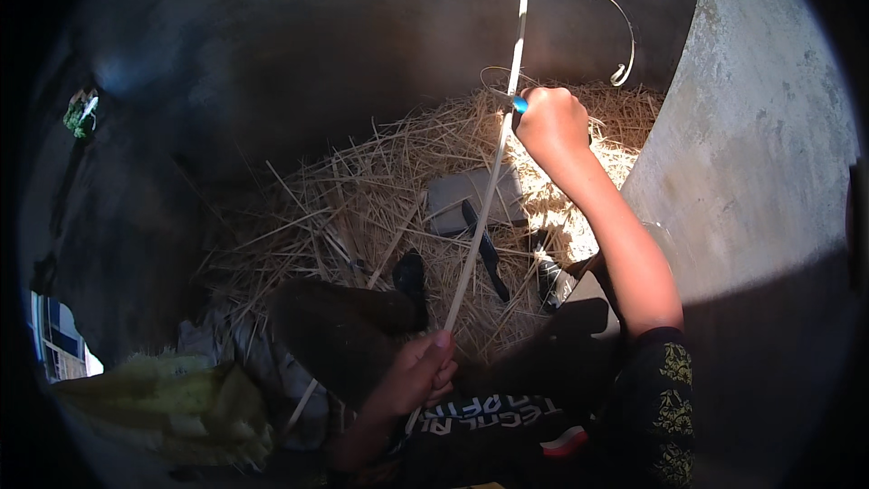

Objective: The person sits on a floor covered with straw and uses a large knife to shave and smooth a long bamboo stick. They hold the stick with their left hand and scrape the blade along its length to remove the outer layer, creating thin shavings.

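Observation:
A long, thin, pale strip (485, 208), looking like split bamboo or cane, runs up from my lap past the top edge of the view. My left hand (415, 376) is closed around its lower part. Higher up, my right hand (554, 125) makes a fist around a small blue-handled tool (520, 104) set against the strip. The fist hides most of that tool, so its working edge cannot be made out. One thin curled shaving (625, 36) hangs off the strip above my right hand, and a finer loop shows beside the tool.
Loose straw-like shavings (362, 163) cover the ground ahead. A flat grey block (453, 199) lies among them, with a long dark blade-like thing (489, 258) against it. Curved grey walls (760, 127) stand around me. A yellowish sack (172, 403) lies at the lower left.

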Demonstrator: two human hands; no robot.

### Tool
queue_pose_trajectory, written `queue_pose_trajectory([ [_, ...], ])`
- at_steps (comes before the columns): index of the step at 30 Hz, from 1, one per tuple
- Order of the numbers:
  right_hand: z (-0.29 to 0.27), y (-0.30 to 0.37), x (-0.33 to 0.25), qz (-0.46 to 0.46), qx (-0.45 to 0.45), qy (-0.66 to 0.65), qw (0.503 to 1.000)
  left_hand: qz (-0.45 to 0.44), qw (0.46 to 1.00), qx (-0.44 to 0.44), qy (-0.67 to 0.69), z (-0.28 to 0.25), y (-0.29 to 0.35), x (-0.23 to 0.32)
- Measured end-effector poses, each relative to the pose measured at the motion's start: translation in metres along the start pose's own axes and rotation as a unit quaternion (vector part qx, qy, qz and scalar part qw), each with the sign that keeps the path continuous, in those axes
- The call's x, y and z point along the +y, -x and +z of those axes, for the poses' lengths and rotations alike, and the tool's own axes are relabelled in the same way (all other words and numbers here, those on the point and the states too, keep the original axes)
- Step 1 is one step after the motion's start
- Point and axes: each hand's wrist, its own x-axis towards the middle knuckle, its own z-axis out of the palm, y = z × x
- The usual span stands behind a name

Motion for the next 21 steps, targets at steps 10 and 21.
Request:
queue_pose_trajectory([
  [10,0.003,-0.043,0.051,0.06,0.061,0.018,0.996,-0.026,0.997,0.051,-0.047,-0.009,0.033,-0.026],
  [21,-0.001,-0.057,0.085,0.061,0.054,-0.027,0.996,-0.022,0.996,0.071,-0.04,-0.057,0.057,-0.03],
])
